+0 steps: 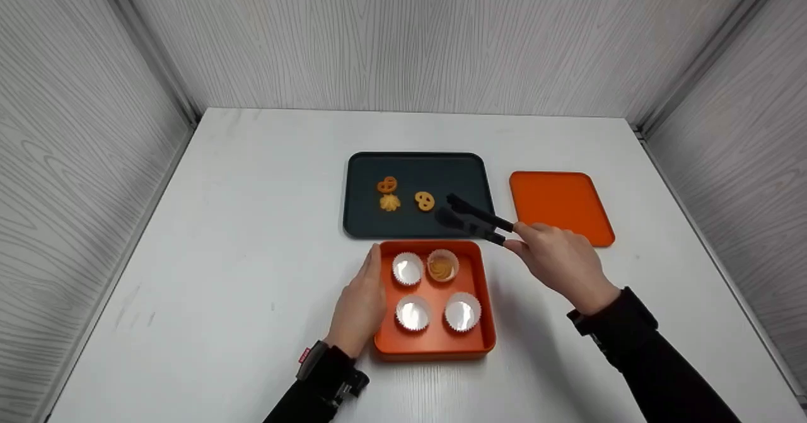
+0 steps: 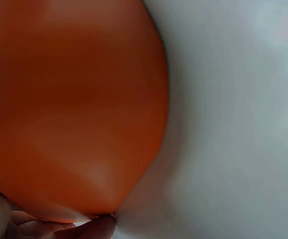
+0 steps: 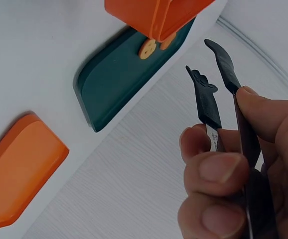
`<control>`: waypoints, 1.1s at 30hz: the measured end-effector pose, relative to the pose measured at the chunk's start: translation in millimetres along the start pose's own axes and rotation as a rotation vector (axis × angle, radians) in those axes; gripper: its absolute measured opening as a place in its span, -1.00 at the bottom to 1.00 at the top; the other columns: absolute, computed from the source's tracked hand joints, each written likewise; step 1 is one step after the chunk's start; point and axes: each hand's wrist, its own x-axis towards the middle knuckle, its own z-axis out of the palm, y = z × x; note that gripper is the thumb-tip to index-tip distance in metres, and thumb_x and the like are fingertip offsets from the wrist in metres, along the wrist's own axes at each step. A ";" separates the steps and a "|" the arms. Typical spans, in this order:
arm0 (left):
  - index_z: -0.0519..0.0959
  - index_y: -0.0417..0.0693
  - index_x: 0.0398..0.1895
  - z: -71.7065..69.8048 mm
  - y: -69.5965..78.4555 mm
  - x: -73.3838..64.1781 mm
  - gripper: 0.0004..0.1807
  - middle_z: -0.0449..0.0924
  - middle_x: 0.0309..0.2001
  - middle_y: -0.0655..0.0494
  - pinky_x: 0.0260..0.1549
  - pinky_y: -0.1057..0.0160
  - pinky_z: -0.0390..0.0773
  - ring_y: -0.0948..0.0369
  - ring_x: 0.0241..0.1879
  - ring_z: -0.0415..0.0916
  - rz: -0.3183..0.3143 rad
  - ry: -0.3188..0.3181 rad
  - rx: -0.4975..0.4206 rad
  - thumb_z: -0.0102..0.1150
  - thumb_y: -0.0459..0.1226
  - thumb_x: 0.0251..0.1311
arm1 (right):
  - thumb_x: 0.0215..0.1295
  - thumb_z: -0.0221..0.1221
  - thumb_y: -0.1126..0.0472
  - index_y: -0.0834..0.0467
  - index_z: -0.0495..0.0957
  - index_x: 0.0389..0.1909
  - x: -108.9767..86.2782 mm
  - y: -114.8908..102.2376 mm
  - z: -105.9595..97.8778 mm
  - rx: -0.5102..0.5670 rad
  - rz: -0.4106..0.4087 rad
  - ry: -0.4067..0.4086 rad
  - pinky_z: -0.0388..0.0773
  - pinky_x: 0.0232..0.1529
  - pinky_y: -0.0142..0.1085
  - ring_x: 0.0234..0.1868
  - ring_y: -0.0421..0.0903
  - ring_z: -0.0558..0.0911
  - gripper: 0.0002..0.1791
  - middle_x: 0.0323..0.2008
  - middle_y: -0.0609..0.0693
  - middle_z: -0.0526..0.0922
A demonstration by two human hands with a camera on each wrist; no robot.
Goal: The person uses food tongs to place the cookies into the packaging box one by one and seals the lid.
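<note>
Watching remotely, I see the right hand [image 1: 564,265] clamped on slim black tongs [image 1: 480,214], tips apart; the left hand [image 1: 358,309], straight-fingered, touches a smooth, round-cornered orange box [image 1: 435,354]; white tabletop [image 1: 265,221] spreads leftward.

A booth-like work station, walled in around a tabletop; the wider room cannot be told.
Pale wood-grain panels rise at the left [image 1: 69,158], across the top [image 1: 403,38] and at the right of the head view, grey strips [image 1: 146,45] line the upper corners, and a plain white tabletop [image 1: 220,253] fills the middle.
</note>
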 end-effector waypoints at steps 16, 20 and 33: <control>0.07 -0.27 0.61 -1.7 -1.4 0.0 -0.33 0.21 0.54 -0.15 0.34 0.00 0.42 -0.05 0.37 0.40 -0.012 0.005 -0.037 -0.04 -0.42 0.48 | 0.41 0.28 0.01 0.28 0.65 -0.14 34.5 -9.9 33.0 -0.095 -0.035 -0.083 0.59 -0.58 -0.12 -0.59 0.08 0.55 -0.64 -0.50 0.16 0.57; 0.07 -0.29 0.60 -1.5 -0.5 -1.0 -0.34 0.21 0.54 -0.17 0.33 -0.02 0.43 -0.08 0.35 0.42 0.002 0.007 -0.043 -0.06 -0.41 0.50 | 0.42 0.27 0.03 0.30 0.63 -0.18 40.6 -11.9 41.6 -0.092 -0.042 -0.069 0.59 -0.57 -0.09 -0.58 0.11 0.57 -0.65 -0.52 0.16 0.54; 0.09 -0.29 0.59 -0.2 -1.7 -0.7 -0.35 0.25 0.52 -0.16 0.33 -0.02 0.43 -0.04 0.38 0.40 0.011 0.015 -0.052 -0.04 -0.38 0.52 | 0.42 0.27 0.04 0.32 0.65 -0.11 54.0 -16.7 61.1 -0.154 -0.027 -0.067 0.63 -0.53 -0.09 -0.58 0.11 0.59 -0.63 -0.47 0.18 0.59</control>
